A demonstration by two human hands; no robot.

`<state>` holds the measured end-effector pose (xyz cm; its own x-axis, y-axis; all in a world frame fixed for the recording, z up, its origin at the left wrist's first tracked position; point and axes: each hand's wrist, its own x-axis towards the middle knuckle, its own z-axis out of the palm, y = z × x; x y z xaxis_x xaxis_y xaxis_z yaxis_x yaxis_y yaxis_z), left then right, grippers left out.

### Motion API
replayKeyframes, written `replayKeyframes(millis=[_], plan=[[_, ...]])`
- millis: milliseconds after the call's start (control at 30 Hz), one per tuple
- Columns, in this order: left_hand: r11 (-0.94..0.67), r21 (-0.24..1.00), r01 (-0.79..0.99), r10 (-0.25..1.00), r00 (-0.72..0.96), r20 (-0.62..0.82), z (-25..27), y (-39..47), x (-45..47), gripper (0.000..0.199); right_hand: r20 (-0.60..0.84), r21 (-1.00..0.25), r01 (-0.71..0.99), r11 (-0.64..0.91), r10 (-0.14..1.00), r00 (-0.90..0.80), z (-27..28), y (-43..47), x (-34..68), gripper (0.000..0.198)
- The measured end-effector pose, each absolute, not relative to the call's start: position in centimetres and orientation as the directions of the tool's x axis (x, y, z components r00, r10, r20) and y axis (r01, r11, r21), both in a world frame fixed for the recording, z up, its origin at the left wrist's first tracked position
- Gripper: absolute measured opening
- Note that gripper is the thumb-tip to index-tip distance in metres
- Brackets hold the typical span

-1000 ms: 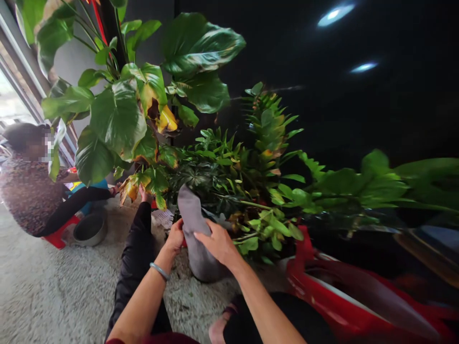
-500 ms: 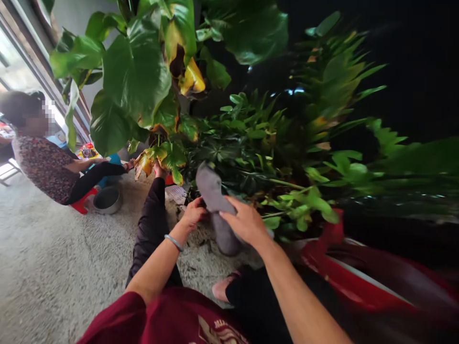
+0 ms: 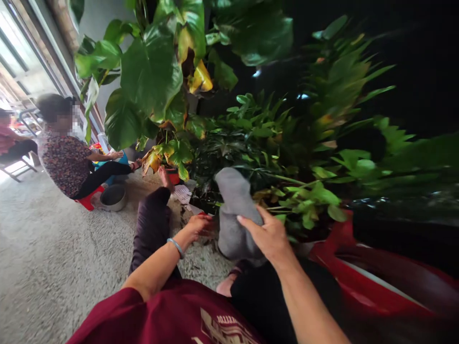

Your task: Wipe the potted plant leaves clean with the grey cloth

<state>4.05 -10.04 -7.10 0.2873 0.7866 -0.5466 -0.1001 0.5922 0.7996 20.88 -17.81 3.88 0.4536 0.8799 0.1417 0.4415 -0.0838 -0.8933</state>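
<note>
Apparently a grey sock (image 3: 234, 205) in right fingers (image 3: 252, 225)

My T-shirt (image 3: 158, 315): maroon, short-sleeved, beige front print (image 3: 224, 329) | my left wrist (image 3: 184, 237): pale blue-grey bangle (image 3: 176, 247) | my trousers (image 3: 148, 229): dark, long

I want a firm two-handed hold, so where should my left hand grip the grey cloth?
I'd take the grey cloth by its left edge, coming from the left: that side looks uncovered, while your right hand holds the opposite edge.
</note>
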Motion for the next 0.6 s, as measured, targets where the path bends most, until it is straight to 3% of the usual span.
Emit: replayKeyframes(millis=[167, 300, 467, 533, 600], plan=[[0.434, 0.851, -0.295, 0.889, -0.017, -0.459, -4.1, -7.2, 0.8, 0.029, 0.018, -0.902, 0.422, -0.087, 0.971, 0.238, 1.7, -21.2, 19.3, 0.037], [0.166, 0.937, -0.308, 0.953, -0.196, -0.233, -2.4, -3.9, -2.1, 0.024, 0.065, -0.923, 0.374, -0.091, 0.921, 0.384, 4.7, -20.6, 20.7, 0.054], [0.028, 0.983, -0.18, 0.999, -0.015, -0.031, -1.4, 0.7, -2.6, 0.04, 0.192, -0.93, 0.366, -0.025, 0.817, 0.543, 8.0, -15.1, 20.9, 0.06], [0.008, 0.99, -0.141, 0.997, 0.083, 0.003, -1.8, 2.4, -2.4, 0.049, 0.176, -0.918, 0.396, -0.038, 0.854, 0.49, 7.7, -13.8, 20.0, 0.05], [-0.03, 0.995, -0.1, 0.998, 0.056, 0.035, -2.8, 3.9, -2.4, 0.056, 0.121, -0.906, 0.42, -0.044, 0.926, 0.358, 7.2, -13.8, 19.0, 0.039]])
